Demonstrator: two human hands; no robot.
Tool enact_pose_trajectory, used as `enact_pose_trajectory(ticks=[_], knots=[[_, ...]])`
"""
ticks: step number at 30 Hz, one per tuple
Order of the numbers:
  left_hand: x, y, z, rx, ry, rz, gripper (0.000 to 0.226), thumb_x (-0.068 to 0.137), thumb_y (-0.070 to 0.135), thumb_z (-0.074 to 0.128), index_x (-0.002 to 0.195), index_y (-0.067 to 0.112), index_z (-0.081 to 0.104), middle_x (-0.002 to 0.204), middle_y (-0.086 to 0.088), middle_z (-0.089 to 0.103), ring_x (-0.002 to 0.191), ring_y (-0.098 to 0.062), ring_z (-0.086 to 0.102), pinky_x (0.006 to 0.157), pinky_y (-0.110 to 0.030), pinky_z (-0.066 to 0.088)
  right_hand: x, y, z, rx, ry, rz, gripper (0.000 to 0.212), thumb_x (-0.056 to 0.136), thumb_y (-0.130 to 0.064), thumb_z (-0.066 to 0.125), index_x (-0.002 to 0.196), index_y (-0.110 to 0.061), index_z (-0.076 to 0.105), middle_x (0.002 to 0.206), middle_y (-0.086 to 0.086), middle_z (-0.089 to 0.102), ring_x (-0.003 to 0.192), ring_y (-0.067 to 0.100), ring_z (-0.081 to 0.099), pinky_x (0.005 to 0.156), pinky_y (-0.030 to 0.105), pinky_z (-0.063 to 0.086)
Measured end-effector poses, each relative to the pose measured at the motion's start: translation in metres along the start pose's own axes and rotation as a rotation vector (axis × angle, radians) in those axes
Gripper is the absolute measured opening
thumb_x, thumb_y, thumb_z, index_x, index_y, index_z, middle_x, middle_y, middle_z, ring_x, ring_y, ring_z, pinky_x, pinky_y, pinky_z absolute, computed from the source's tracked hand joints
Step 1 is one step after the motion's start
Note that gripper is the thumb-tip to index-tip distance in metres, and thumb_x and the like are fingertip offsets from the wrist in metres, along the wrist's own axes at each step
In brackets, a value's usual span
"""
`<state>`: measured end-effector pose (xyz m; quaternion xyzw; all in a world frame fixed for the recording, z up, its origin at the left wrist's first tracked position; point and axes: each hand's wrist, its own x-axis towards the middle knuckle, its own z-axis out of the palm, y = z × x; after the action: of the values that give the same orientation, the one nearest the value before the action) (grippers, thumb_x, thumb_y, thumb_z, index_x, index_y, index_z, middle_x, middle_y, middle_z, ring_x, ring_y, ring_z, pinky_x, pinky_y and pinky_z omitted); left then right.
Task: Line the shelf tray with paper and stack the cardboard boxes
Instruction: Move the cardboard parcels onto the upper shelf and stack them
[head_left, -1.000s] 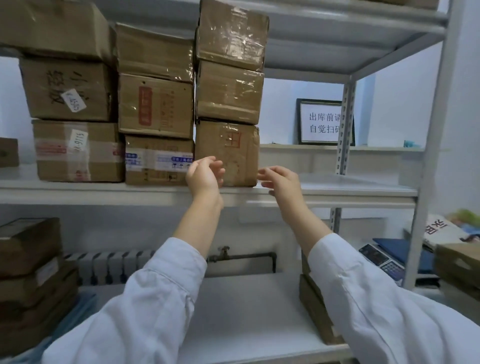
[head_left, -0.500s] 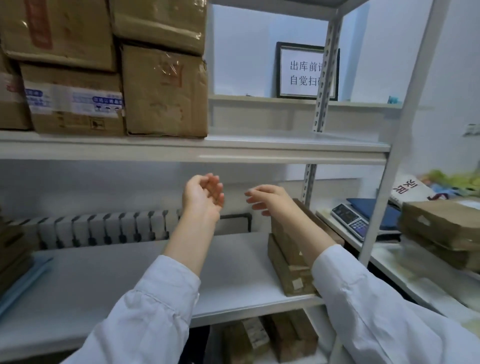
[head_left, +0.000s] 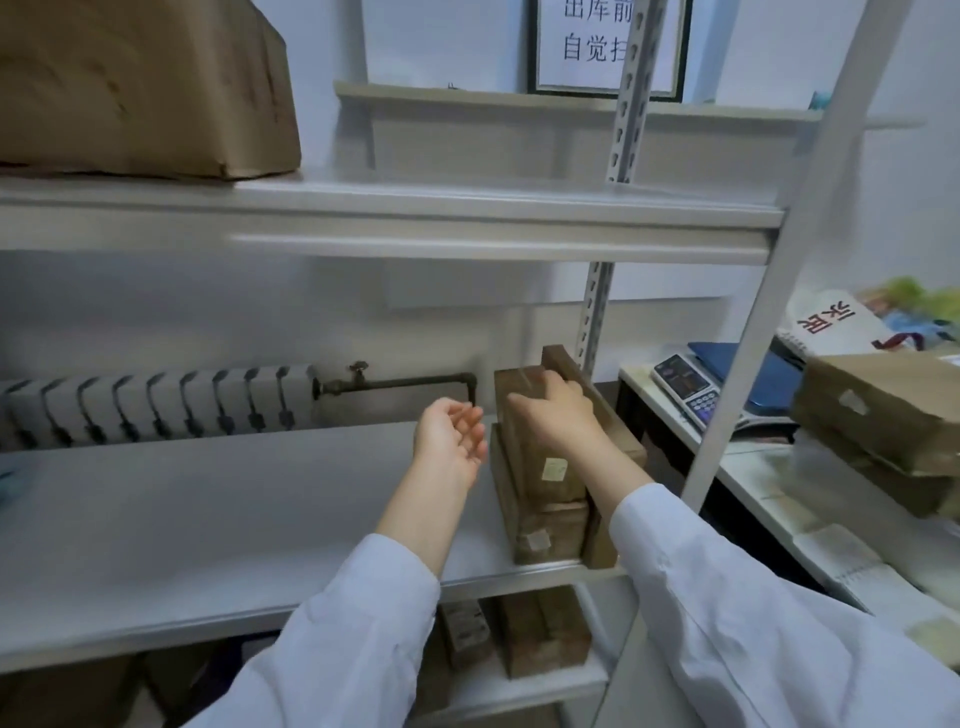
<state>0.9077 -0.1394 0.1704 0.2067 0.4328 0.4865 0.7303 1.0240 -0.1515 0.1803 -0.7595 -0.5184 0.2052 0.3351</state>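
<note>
Curling right grip (head_left: 561, 415) over box (head_left: 545, 478) on shelf (head_left: 208, 493); holding left grip (head_left: 452, 439) spread alongside. Judging stacking unfinished, lining unconfirmed.

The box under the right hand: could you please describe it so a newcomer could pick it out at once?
Find the white metal rack's middle shelf. At its right end, by the perforated upright, brown cardboard boxes are stacked. The top box is the one the right hand grips, lying on a lower box beside a thinner box.
</note>
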Motion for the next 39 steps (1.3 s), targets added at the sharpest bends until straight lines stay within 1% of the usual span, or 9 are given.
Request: enact_pose_trajectory(ticks=[3,6,10,13,16,23,29,35,39], knots=[[0.016,-0.027,0.008,0.170,0.038,-0.023,0.019,0.094,0.022,0.042,0.099,0.012,0.058,0.091,-0.004,0.060,0.070,-0.015,0.050,0.062,-0.025,0.039,0.011,0.021,0.003,-0.079,-0.054,0.035,0.070,0.093,-0.045,0.050,0.149,-0.013,0.021,0.151,0.017,0.025,0.137,0.036,0.027,0.109,0.044,0.030],[0.021,-0.045,0.014,0.329,0.044,-0.059,0.035,0.096,0.026,0.043,0.128,0.012,0.051,0.126,-0.012,0.055,0.107,-0.024,0.052,0.088,-0.032,0.039,0.021,0.036,0.008,-0.004,-0.099,0.074,0.073,0.092,-0.048,0.051,0.149,-0.014,0.020,0.152,0.017,0.024,0.139,0.037,0.024,0.112,0.046,0.025],[0.019,-0.053,0.027,0.420,0.023,-0.098,0.028,0.097,0.027,0.046,0.121,0.015,0.049,0.094,-0.007,0.054,0.085,-0.019,0.050,0.065,-0.026,0.040,0.036,0.052,0.012,0.031,-0.109,0.108,0.075,0.091,-0.047,0.052,0.149,-0.013,0.020,0.154,0.017,0.020,0.141,0.036,0.018,0.115,0.047,0.019],[0.026,-0.057,0.034,0.476,0.000,-0.142,0.047,0.095,0.036,0.049,0.136,0.012,0.041,0.128,-0.014,0.048,0.123,-0.030,0.043,0.081,-0.034,0.037,0.045,0.060,0.016,0.118,-0.098,0.133,0.077,0.089,-0.045,0.056,0.149,-0.013,0.019,0.154,0.016,0.020,0.141,0.036,0.019,0.115,0.047,0.022],[0.038,-0.063,0.036,0.474,-0.023,-0.192,0.057,0.094,0.046,0.047,0.138,0.011,0.039,0.134,-0.017,0.046,0.129,-0.034,0.039,0.082,-0.040,0.033,0.052,0.066,0.021,0.210,-0.049,0.158,0.073,0.087,-0.043,0.058,0.146,-0.014,0.026,0.148,0.015,0.032,0.137,0.036,0.028,0.112,0.047,0.027],[0.061,-0.071,0.019,0.291,0.004,-0.225,0.041,0.090,0.048,0.051,0.096,0.008,0.057,0.079,-0.009,0.055,0.086,-0.027,0.054,0.085,-0.041,0.042,0.057,0.074,0.027,0.612,-0.088,0.208,0.046,0.094,-0.034,0.051,0.132,-0.011,0.047,0.122,0.009,0.059,0.110,0.025,0.057,0.094,0.038,0.046],[0.083,-0.072,0.003,-0.006,0.056,-0.221,0.039,0.080,0.050,0.060,0.085,0.011,0.054,0.093,-0.013,0.054,0.085,-0.030,0.050,0.103,-0.049,0.038,0.081,0.094,0.054,0.567,-0.108,0.390,0.054,0.087,-0.047,0.040,0.133,-0.021,0.048,0.133,0.010,0.052,0.122,0.032,0.047,0.106,0.051,0.036],[0.085,-0.071,-0.011,-0.078,0.085,-0.189,0.068,0.080,0.060,0.052,0.130,0.015,0.049,0.134,-0.017,0.047,0.128,-0.039,0.038,0.110,-0.060,0.016,0.091,0.115,0.075,0.308,-0.194,0.556,0.061,0.085,-0.039,0.051,0.139,-0.015,0.034,0.138,0.015,0.046,0.124,0.036,0.046,0.107,0.048,0.037],[0.086,-0.072,-0.021,-0.080,0.082,-0.198,0.074,0.077,0.066,0.050,0.133,0.017,0.049,0.139,-0.020,0.044,0.131,-0.043,0.033,0.109,-0.064,0.011,0.092,0.119,0.080,0.332,-0.203,0.552,0.067,0.083,-0.041,0.056,0.139,-0.013,0.034,0.136,0.013,0.045,0.122,0.036,0.048,0.105,0.049,0.039]])
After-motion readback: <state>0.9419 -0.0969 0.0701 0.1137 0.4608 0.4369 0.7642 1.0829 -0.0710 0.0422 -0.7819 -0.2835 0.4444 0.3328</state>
